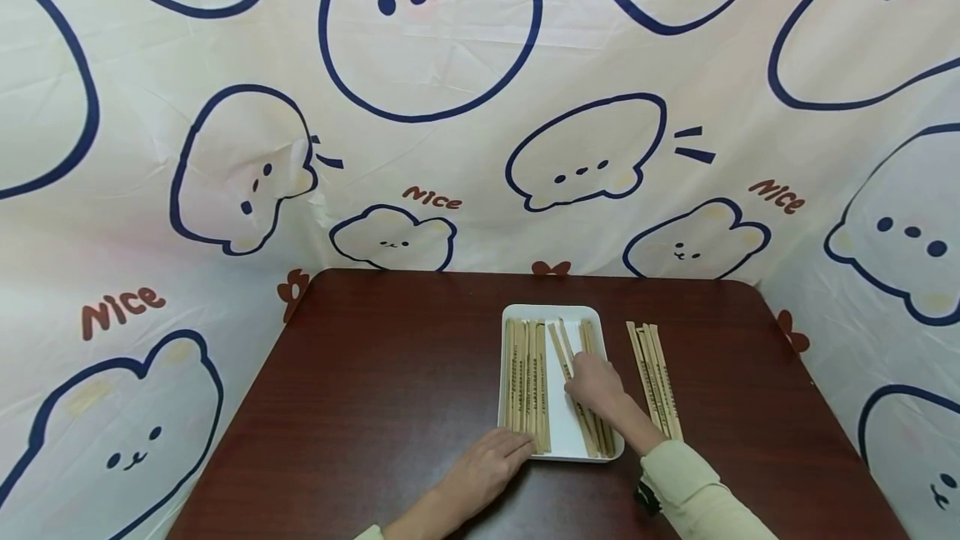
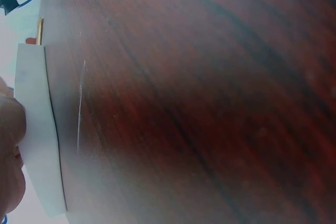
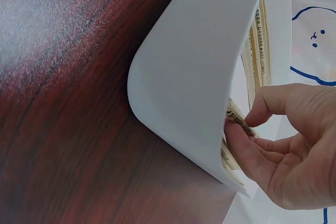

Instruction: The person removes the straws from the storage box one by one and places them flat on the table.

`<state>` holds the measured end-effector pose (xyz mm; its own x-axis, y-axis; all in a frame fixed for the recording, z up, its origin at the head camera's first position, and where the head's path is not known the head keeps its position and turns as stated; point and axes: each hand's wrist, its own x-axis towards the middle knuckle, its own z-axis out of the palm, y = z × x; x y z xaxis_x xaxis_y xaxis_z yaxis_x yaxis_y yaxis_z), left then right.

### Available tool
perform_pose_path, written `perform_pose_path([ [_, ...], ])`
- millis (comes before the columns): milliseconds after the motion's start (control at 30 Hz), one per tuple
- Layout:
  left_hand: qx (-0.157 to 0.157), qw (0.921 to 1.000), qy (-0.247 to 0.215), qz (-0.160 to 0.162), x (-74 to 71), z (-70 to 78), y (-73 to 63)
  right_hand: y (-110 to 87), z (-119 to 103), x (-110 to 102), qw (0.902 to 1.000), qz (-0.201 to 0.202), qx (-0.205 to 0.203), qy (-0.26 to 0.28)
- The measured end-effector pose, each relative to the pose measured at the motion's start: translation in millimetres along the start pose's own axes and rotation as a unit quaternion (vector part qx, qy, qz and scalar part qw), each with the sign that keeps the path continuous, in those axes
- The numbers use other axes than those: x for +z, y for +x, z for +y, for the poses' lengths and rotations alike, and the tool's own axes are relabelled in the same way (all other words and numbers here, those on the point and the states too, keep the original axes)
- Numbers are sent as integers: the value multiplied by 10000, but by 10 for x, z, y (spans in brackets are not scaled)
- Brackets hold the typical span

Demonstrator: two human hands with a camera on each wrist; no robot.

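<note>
A white tray (image 1: 555, 310) holds a row of printed, wooden-looking disposable chopsticks (image 1: 525, 373) along its left side. More chopsticks (image 1: 587, 336) lie along its right side. My right hand (image 1: 597, 386) reaches into the tray and pinches slanted chopsticks (image 1: 557, 344) between thumb and fingers. The pinched piece (image 3: 240, 120) shows its print in the right wrist view. My left hand (image 1: 487, 469) rests at the tray's near left corner, fingers extended over the rim. In the left wrist view, its fingers (image 2: 10, 129) lie against the top of the tray wall (image 2: 37, 124).
Another bundle of chopsticks (image 1: 654, 373) lies on the dark wooden table (image 1: 390, 357), right of the tray and beside my right forearm. A small black object (image 1: 647, 497) shows beneath the right sleeve. Cartoon-printed cloth (image 1: 480, 148) hangs behind the table and at both sides.
</note>
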<state>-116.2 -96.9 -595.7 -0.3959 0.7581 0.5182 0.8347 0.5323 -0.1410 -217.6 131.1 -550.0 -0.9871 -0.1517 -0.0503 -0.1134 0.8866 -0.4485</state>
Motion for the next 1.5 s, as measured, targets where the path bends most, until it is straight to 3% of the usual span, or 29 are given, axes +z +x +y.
perform_pose_path([
  [700,-26,10000,-60,-52,5,-7,11,78,115,-245,9993,-10,352,151],
  [1200,18,9999,-77,66,-4,-2,9,83,173,-446,9990,281,239,260],
  [1500,-175,9994,-242,-168,-9,12,21,100,263,-537,9979,108,274,572],
])
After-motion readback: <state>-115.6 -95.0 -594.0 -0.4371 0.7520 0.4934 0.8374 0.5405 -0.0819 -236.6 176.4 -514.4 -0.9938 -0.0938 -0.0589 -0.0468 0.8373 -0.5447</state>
